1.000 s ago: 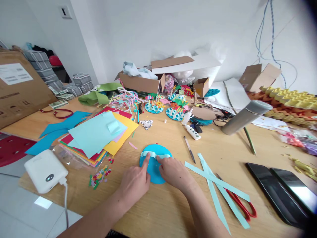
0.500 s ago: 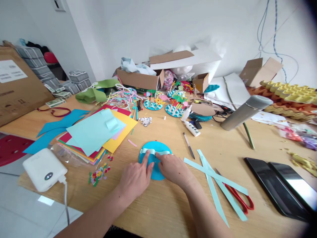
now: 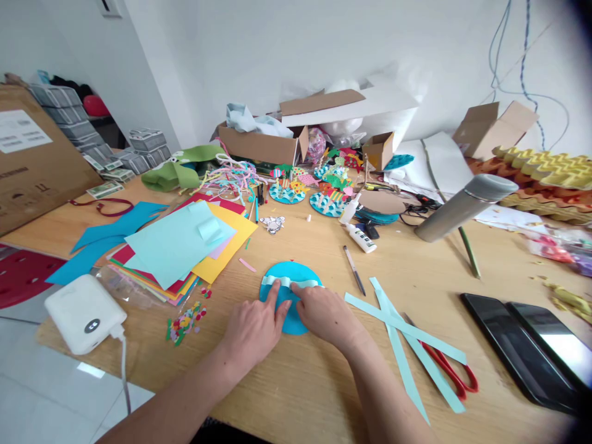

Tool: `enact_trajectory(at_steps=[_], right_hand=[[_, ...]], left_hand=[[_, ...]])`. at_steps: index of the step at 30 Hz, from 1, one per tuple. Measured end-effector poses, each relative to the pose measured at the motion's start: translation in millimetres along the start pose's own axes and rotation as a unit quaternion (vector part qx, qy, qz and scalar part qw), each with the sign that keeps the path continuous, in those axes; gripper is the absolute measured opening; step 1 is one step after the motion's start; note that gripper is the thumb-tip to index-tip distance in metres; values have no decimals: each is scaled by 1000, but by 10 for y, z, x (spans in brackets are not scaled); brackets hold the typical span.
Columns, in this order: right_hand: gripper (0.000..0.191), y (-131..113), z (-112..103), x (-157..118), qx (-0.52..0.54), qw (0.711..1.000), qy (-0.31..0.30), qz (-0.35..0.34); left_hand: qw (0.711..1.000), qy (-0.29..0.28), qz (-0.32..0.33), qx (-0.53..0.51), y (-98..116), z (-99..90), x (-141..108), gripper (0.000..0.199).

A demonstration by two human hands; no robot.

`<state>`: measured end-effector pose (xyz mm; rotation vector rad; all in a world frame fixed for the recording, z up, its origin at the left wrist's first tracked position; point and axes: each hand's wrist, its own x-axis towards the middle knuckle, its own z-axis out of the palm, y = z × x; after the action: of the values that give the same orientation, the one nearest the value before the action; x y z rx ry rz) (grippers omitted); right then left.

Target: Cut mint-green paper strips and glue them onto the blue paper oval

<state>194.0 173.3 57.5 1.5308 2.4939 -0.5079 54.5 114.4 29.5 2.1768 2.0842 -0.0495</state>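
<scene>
A blue paper disc (image 3: 290,320) lies flat on the wooden table, crossed by a wavy pale-aqua paper strip (image 3: 304,283). My left hand (image 3: 253,324) rests at the disc's left side, its index finger pressed on the strip and its thumb apart, over the disc. From the right, my right hand (image 3: 326,313) puts its index fingertip on the strip near the middle; its other fingers are curled under, and whether they hold anything is hidden. Long aqua strips (image 3: 407,328) lie crossed to the right, partly over red-handled scissors (image 3: 451,373).
Coloured paper sheets (image 3: 176,243), paper bits (image 3: 187,320) and a white power bank (image 3: 86,314) are on the left. A pen (image 3: 354,270), glue bottle (image 3: 361,238), grey flask (image 3: 462,209) and black phones (image 3: 509,345) stand or lie right. Decorated discs (image 3: 287,194) are behind.
The view has shifted slightly. Both hands keep nearly the same place on the strip and disc.
</scene>
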Motion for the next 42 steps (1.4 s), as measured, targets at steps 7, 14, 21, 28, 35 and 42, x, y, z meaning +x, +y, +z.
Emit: enact_trajectory(at_steps=[7, 14, 21, 28, 35, 42], right_hand=[[39, -5, -6, 5, 1, 1000, -8, -2], [39, 0, 5, -5, 3, 1000, -2, 1], [36, -1, -4, -4, -4, 1000, -11, -10], [37, 5, 19, 3, -12, 1000, -2, -16], [39, 3, 1, 5, -16, 1000, -9, -15], [38, 1, -17, 9, -23, 1000, -16, -12]], left_hand=[[1000, -17, -7, -1, 8, -17, 6, 61], [1000, -8, -1, 8, 0, 4, 3, 61], [1000, -16, -5, 0, 4, -1, 6, 61], [1000, -8, -1, 5, 0, 14, 18, 61], [1000, -7, 4, 10, -3, 12, 21, 60], [1000, -18, 7, 3, -13, -19, 36, 58]])
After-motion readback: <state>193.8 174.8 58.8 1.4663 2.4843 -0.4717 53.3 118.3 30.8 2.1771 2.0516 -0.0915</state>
